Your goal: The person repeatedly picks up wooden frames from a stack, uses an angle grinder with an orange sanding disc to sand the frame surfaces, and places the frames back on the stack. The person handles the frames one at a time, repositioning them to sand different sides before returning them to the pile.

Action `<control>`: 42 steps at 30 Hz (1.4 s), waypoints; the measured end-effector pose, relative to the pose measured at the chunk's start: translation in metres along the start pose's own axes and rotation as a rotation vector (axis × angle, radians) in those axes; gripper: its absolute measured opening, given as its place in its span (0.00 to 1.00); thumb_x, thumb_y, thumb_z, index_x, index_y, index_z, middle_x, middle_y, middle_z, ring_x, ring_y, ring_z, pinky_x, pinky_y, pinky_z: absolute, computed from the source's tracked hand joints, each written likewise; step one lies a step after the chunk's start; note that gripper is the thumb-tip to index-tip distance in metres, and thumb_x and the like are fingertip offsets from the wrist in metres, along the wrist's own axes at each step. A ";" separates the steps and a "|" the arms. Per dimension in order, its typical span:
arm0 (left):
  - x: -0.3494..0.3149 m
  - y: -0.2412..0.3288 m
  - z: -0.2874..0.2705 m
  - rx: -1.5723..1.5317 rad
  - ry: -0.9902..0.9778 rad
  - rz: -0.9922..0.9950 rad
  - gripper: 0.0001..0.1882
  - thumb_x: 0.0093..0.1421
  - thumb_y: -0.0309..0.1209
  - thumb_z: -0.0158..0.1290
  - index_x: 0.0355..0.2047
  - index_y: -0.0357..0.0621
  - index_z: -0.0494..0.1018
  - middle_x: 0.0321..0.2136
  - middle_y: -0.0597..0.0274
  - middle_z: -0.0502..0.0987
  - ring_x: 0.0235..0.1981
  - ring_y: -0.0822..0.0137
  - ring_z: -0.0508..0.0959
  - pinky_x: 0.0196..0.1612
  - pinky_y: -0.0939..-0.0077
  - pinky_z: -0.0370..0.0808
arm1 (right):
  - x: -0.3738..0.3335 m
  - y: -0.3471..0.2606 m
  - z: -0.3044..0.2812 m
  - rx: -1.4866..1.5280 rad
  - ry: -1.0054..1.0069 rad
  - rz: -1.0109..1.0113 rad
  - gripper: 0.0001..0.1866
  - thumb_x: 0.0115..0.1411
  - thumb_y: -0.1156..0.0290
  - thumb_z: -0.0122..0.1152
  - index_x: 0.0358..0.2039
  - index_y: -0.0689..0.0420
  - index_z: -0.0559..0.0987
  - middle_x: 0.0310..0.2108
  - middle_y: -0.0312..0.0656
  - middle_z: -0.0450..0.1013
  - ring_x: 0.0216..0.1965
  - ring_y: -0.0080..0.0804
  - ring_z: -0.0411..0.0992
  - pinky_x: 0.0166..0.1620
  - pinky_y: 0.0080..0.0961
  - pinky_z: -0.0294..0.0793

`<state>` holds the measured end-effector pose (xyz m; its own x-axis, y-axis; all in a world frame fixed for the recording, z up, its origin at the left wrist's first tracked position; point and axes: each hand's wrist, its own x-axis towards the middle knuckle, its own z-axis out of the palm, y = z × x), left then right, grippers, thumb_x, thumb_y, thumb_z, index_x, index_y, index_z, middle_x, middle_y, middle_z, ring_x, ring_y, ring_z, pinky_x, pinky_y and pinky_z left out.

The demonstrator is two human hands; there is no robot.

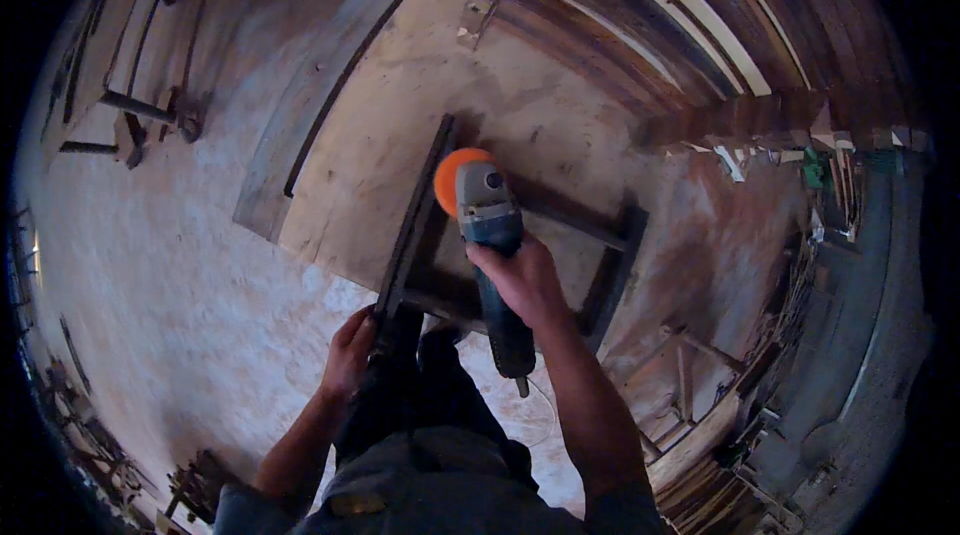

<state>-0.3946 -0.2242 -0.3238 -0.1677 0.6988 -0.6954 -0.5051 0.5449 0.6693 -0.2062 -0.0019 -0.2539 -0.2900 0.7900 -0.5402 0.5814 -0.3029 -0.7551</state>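
"What's closest to the body?"
"The left hand [350, 347], its fingers curled around the near end of a dark, narrow-barred rectangular frame [413, 220]."
"And the right?"
"A little farther out, the right hand [528, 280] is clasped around the barrel of a blue-green and grey handheld power tool [493, 227], which is over the frame."
"Is it touching?"
"Its round orange disc [447, 185] overlaps the frame's long left bar in view; I can't tell whether they touch."
"Underneath?"
"A broad, pale wooden sheet [375, 120] lies under most of the frame, with a long grey plank [318, 85] along its left edge."
"Farthest?"
"Long brown and cream boards [640, 10], at the upper right."
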 end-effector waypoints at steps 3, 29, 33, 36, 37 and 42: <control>0.000 -0.004 -0.005 0.091 0.015 -0.038 0.26 0.70 0.44 0.44 0.56 0.35 0.67 0.41 0.59 0.76 0.38 0.67 0.78 0.42 0.70 0.76 | 0.004 -0.001 0.000 -0.068 0.046 0.013 0.25 0.50 0.52 0.69 0.41 0.59 0.79 0.34 0.50 0.78 0.37 0.46 0.78 0.43 0.39 0.75; 0.001 -0.007 -0.013 -0.044 0.081 -0.004 0.23 0.71 0.40 0.41 0.56 0.34 0.69 0.46 0.57 0.77 0.44 0.67 0.76 0.45 0.70 0.73 | -0.116 0.033 0.021 -0.219 -0.228 0.028 0.39 0.49 0.53 0.74 0.55 0.61 0.69 0.43 0.57 0.77 0.45 0.54 0.76 0.48 0.41 0.76; 0.004 -0.014 -0.013 -0.014 0.086 0.031 0.25 0.71 0.45 0.40 0.54 0.37 0.71 0.45 0.57 0.78 0.44 0.66 0.77 0.43 0.69 0.75 | -0.115 0.045 0.029 -0.162 -0.218 -0.045 0.38 0.48 0.54 0.74 0.54 0.62 0.70 0.42 0.56 0.77 0.46 0.54 0.76 0.48 0.41 0.75; 0.004 -0.009 -0.012 -0.001 0.072 0.031 0.25 0.70 0.44 0.41 0.54 0.36 0.71 0.45 0.57 0.78 0.44 0.66 0.77 0.43 0.69 0.75 | -0.115 0.045 0.035 -0.214 -0.228 0.020 0.37 0.46 0.55 0.74 0.53 0.61 0.72 0.44 0.56 0.76 0.47 0.52 0.75 0.51 0.40 0.73; 0.004 -0.011 -0.013 0.000 0.070 0.035 0.25 0.70 0.44 0.41 0.54 0.36 0.71 0.45 0.57 0.78 0.44 0.66 0.77 0.43 0.69 0.75 | -0.116 0.040 0.033 -0.241 -0.222 0.020 0.37 0.46 0.55 0.75 0.52 0.62 0.72 0.44 0.56 0.76 0.47 0.52 0.75 0.51 0.40 0.73; 0.002 -0.006 -0.014 -0.003 0.047 0.029 0.24 0.71 0.43 0.41 0.56 0.35 0.70 0.46 0.56 0.78 0.45 0.66 0.77 0.46 0.68 0.74 | -0.127 0.039 0.011 -0.199 -0.135 0.054 0.33 0.47 0.57 0.74 0.50 0.62 0.73 0.41 0.54 0.77 0.45 0.48 0.77 0.49 0.38 0.74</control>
<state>-0.4035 -0.2320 -0.3328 -0.2216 0.6918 -0.6872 -0.5019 0.5233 0.6886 -0.1551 -0.1201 -0.2183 -0.3455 0.6932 -0.6325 0.7335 -0.2209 -0.6427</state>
